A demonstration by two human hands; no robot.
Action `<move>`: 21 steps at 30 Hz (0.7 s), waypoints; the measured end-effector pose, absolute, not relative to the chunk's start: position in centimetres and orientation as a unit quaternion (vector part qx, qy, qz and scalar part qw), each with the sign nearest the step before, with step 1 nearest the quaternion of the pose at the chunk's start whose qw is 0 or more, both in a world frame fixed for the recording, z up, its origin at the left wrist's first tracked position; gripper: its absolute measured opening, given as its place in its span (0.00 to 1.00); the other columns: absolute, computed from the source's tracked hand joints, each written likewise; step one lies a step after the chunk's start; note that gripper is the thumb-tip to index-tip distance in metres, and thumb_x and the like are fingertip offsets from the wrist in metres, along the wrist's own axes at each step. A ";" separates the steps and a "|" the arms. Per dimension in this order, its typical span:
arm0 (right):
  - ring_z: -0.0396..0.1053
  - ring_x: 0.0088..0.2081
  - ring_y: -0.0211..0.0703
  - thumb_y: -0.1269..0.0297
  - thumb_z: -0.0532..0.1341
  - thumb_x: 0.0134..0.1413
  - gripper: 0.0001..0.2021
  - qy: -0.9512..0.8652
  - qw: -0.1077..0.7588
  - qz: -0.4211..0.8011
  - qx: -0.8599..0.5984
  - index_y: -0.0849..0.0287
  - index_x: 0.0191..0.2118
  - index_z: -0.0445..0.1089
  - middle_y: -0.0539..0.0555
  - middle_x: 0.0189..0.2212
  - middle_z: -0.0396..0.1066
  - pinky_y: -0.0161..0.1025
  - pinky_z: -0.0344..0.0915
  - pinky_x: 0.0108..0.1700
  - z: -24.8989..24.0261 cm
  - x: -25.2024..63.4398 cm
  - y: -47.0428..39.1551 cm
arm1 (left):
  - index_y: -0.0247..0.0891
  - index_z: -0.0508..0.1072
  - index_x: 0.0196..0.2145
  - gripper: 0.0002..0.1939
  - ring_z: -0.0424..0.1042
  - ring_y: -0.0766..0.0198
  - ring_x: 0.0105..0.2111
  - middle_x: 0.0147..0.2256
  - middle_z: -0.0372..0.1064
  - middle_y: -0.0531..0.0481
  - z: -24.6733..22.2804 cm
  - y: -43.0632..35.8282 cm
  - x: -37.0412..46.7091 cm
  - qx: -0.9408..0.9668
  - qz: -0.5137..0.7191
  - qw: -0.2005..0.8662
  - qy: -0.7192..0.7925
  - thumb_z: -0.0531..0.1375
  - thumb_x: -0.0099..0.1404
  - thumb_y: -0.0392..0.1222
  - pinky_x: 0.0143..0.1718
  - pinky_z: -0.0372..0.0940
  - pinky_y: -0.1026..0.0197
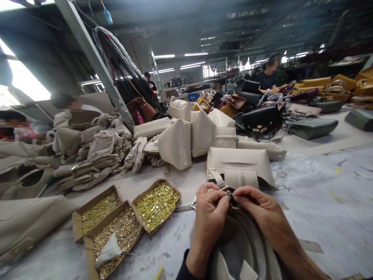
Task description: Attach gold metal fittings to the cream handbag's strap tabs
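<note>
Handbag factory floor: heaped cream bags (221,136), boxes of brass hardware (157,204), long worktable (320,186).

Left hand (210,210) and right hand (256,204), fingers pinched together.

Dim hall, ceiling strip lights, blown-out window glare at left, wide-angle edge distortion, soft background

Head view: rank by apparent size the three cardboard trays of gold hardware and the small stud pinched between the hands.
1. Front tray, though it is nearest the camera, so unsure.
2. Right tray and back-left tray: look alike, not ranked.
3. Stud, pinched by left hand and right hand, by far the smallest.
</note>
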State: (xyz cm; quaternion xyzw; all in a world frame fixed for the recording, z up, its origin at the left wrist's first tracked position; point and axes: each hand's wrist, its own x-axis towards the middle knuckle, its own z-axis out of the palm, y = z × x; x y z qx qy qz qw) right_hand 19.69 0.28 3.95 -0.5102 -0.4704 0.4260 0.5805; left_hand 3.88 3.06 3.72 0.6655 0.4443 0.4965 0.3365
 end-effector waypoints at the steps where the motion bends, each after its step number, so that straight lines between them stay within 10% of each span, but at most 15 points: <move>1: 0.76 0.34 0.43 0.51 0.74 0.48 0.14 -0.468 0.580 0.429 -0.510 0.56 0.33 0.81 0.52 0.32 0.80 0.33 0.74 0.39 4.0 19.6 0.3 | 0.41 0.80 0.25 0.11 0.70 0.52 0.48 0.38 0.73 0.46 3.7 3.1 3.8 0.664 0.497 0.338 0.444 0.63 0.63 0.31 0.54 0.62 0.48; 21: 0.74 0.36 0.46 0.48 0.76 0.43 0.17 -0.462 0.568 0.439 -0.520 0.56 0.32 0.82 0.53 0.31 0.80 0.36 0.72 0.41 4.6 19.3 0.2 | 0.40 0.82 0.27 0.11 0.69 0.51 0.49 0.37 0.73 0.47 3.5 2.9 4.0 0.661 0.515 0.332 0.434 0.65 0.62 0.28 0.55 0.59 0.47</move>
